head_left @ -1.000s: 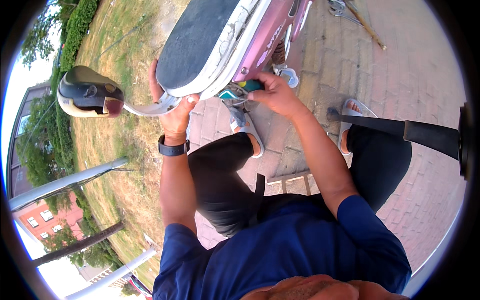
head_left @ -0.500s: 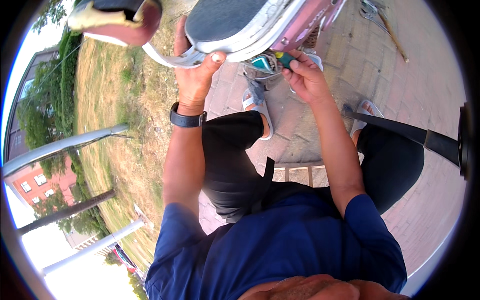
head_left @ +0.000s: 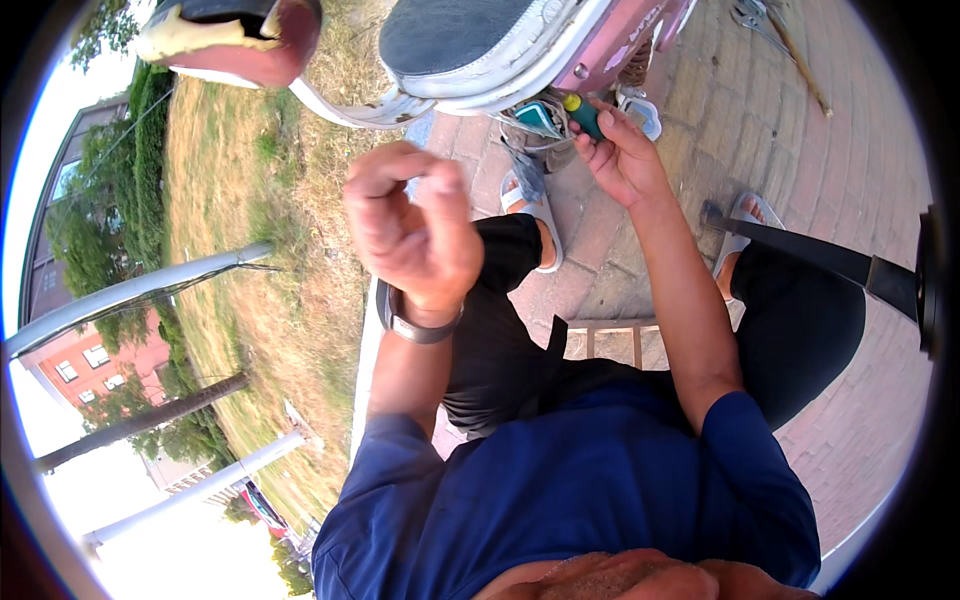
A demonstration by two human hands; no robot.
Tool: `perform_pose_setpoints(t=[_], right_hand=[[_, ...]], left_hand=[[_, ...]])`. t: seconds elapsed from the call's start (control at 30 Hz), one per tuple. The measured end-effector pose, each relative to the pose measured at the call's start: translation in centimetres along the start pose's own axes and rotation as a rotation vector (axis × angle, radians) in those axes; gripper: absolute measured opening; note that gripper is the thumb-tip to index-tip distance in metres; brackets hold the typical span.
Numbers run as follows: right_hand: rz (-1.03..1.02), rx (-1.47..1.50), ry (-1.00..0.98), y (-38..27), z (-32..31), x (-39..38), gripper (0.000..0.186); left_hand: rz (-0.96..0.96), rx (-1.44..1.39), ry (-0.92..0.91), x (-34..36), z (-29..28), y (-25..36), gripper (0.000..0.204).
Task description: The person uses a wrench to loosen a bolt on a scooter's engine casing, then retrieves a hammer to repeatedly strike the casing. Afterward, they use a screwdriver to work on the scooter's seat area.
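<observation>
A pink and white scooter (head_left: 610,45) with a dark grey oval pad (head_left: 450,35) fills the top of the view. Below its edge, my right hand (head_left: 628,160) grips a screwdriver (head_left: 583,117) by its green handle with a yellow end; its tip is out of sight. My left hand (head_left: 415,225), with a dark watch on the wrist, is raised below the scooter's white rim, not touching it. Its fingers curl in towards the thumb, and whatever they may pinch is hidden. Near the screwdriver sits an open bag (head_left: 535,120) with a teal item in it.
The scooter's torn seat (head_left: 230,50) shows yellow foam at upper left. Pliers-like tools (head_left: 752,15) and a stick (head_left: 800,65) lie on the paving at upper right. A black strap (head_left: 800,255) crosses the right side. Dry grass (head_left: 230,170) lies left.
My left hand has let go of the scooter's white rim and drawn back towards me, its fingers curling. My right hand keeps the screwdriver and has shifted slightly.
</observation>
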State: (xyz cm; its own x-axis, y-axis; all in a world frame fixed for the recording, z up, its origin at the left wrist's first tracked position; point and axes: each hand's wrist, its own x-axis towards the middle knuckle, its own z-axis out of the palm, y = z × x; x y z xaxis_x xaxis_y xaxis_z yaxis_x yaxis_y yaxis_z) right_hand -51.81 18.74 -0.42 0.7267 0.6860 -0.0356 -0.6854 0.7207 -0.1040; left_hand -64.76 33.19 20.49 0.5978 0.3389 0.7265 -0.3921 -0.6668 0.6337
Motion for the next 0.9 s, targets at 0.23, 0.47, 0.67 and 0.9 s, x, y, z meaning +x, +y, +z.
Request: perform_pose_setpoints(t=[0.23, 0.47, 0.67, 0.9], right_hand=[[-0.001, 0.009, 0.037, -0.4, 0.5, -0.2, 0.028], [0.047, 0.057, 0.006, -0.3, -1.3, 0.0, 0.03], [0.03, -0.008, 0.042, -0.3, -0.7, 0.1, 0.032], [0.084, -0.018, -0.016, 0.3, -1.2, 0.5, 0.031]], left_hand=[[0.366, 0.62, -0.485, 8.4, 4.3, -0.3, 0.07], [0.108, 0.713, -0.605, 9.3, 5.6, -1.2, 0.077], [0.007, 0.57, -0.62, 9.5, 6.6, 0.1, 0.065], [-0.306, 0.388, -0.56, 10.1, 6.4, -0.4, 0.067]])
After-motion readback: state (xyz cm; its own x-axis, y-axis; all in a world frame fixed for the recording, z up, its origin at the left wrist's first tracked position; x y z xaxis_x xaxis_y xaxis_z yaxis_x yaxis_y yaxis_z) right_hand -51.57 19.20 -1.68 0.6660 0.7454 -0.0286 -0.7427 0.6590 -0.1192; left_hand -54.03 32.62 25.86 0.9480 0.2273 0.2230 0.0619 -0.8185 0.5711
